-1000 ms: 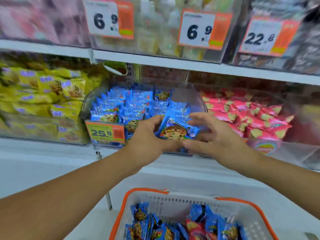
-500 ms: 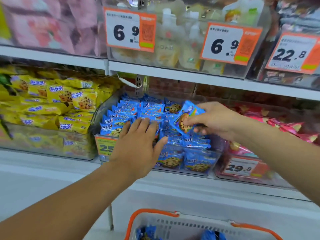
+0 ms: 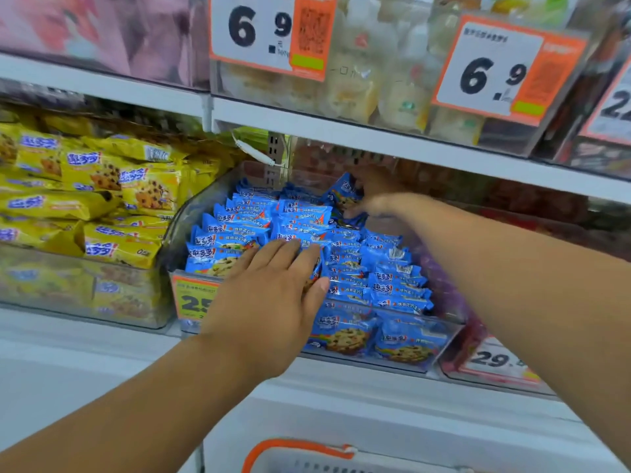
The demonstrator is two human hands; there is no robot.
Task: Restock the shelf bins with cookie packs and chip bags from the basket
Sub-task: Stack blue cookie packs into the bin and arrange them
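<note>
Blue cookie packs (image 3: pixel 307 240) fill the clear middle bin (image 3: pixel 177 230) on the shelf. Left hand (image 3: pixel 273 295) lies flat on the front packs, fingers straight. Right hand (image 3: pixel 379 199), blurred, reaches to the bin's back and pinches one blue pack (image 3: pixel 343 192). Below, the basket (image 3: pixel 300 448) rim shows orange.

Two hands showed: the left hand (image 3: pixel 273 295) and the right hand (image 3: pixel 379 199). Three clear bins (image 3: pixel 341 361) sat on the lower shelf, and five price tags (image 3: pixel 266 32) were at least partly visible. One basket (image 3: pixel 300 452) sat below. The blue cookie packs (image 3: pixel 392 291) were too many to count.
</note>
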